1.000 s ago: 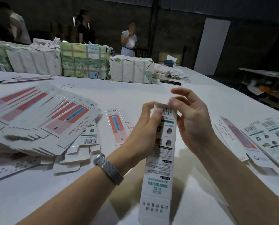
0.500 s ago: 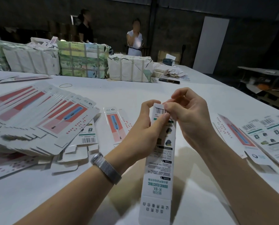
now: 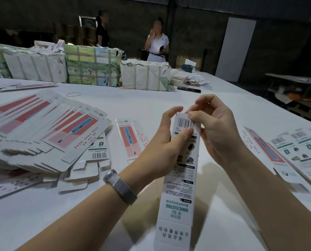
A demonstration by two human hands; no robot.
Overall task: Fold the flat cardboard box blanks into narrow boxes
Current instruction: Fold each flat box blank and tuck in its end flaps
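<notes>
The right hand is curled over the far end of the narrow box, its thumb and forefinger pinching the top edge just above the barcode, apparently to bend or tuck the end flap there. The left hand wraps the upper body of the same box from the other side, thumb laid across the printed face under the barcode and the fingers behind, which looks like a brace so the sleeve keeps its squared shape while the end is worked. The box is held off the table, leaning away from the person, with its near end flap hanging open and unfolded toward the camera (that end seems yet to be closed). A metal mesh wristband sits on the left wrist.

To the left a fanned stack of flat blanks lies within easy reach of the left hand, probably the supply. One single blank lies just beyond the left hand, and more blanks are spread flat at the right. Farther back, wrapped bundles line the table, a rubber band lies loose before them, and two people stand behind in the dim room
</notes>
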